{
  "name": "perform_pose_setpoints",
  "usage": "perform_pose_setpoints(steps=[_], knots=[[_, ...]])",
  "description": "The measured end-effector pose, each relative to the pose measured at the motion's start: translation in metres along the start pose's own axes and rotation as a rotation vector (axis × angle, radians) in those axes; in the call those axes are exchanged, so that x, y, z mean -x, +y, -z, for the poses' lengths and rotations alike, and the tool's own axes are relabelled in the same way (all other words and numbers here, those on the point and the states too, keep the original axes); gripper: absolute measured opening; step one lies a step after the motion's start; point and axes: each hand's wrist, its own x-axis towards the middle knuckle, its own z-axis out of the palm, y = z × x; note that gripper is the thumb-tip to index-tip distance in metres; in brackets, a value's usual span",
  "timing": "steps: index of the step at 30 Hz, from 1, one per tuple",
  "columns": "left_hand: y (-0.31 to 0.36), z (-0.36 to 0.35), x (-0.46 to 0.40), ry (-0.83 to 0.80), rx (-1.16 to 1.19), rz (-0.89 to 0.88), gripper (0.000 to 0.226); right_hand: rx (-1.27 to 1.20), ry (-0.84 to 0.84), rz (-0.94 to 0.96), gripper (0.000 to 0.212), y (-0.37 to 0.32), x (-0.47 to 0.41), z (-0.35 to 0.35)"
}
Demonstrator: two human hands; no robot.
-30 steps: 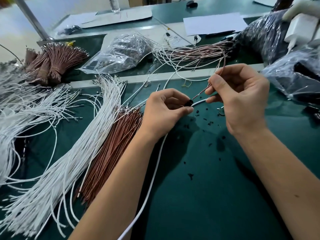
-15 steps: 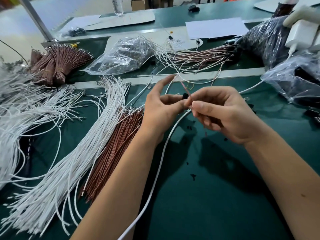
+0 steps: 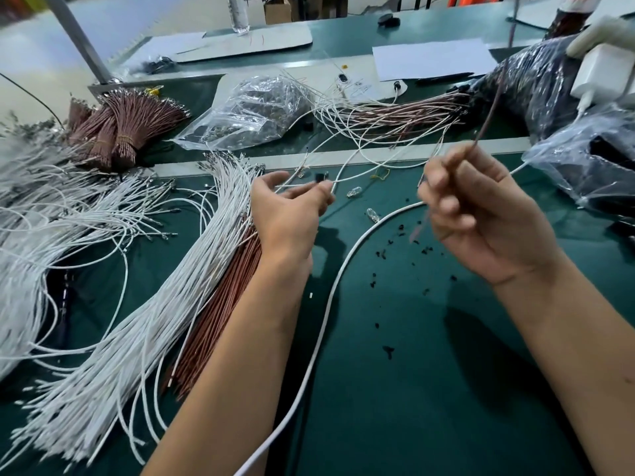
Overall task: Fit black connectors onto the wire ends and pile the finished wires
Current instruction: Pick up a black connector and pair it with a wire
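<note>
While both of your hands hover above the green desk (image 3: 395, 424), your right hand (image 3: 481, 214), centre right of the frame, pinches a brown wire (image 3: 488, 111) that runs up toward the upper right; motion blur hides the fingertips. Your left hand (image 3: 285, 207), just left of centre, has its fingers curled, with a black connector (image 3: 321, 176) at the fingertips; blur keeps me from telling whether it is gripped. Thin white wires (image 3: 343, 173) pass by that hand. 1 thick white cable (image 3: 330, 304) curves between your forearms. Loose white wires (image 3: 144, 321) and a brown bundle (image 3: 220, 310) lie at lower left. Finished wires (image 3: 395, 115) sit piled at upper centre, beside a clear bag (image 3: 247, 111). Black scraps (image 3: 405, 242) dot the desk below your right hand.
</note>
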Motion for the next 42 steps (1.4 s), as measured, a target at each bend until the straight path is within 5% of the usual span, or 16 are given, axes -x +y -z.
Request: perform_pose_setpoints(steps=[4,6,10,12,19,34,42], knots=[[0.009,0.005,0.0,0.331,0.032,-0.426,0.055,0.199,0.425,0.149,0.009,0.008,-0.007,0.006],[0.01,0.005,-0.001,0.264,-0.106,-0.556,0.045,0.287,0.532,0.189,0.006,0.011,-0.008,0.008],[-0.006,-0.006,0.006,-0.28,-0.463,-0.384,0.024,0.383,0.637,0.257,0.008,0.013,-0.009,0.009],[-0.016,-0.012,0.01,-0.397,-0.536,-0.309,0.021,0.454,0.657,0.275,0.005,0.014,-0.01,0.009],[-0.02,-0.014,0.011,-0.403,-0.509,-0.225,0.021,0.657,0.649,0.302,0.005,0.017,-0.011,0.005],[-0.019,-0.014,0.013,-0.492,-0.429,-0.233,0.018,0.698,0.61,0.263,0.007,0.028,-0.011,0.0],[-0.02,-0.02,0.022,-0.541,-0.394,-0.248,0.024,0.822,0.612,0.036,0.012,0.035,-0.011,0.003]])
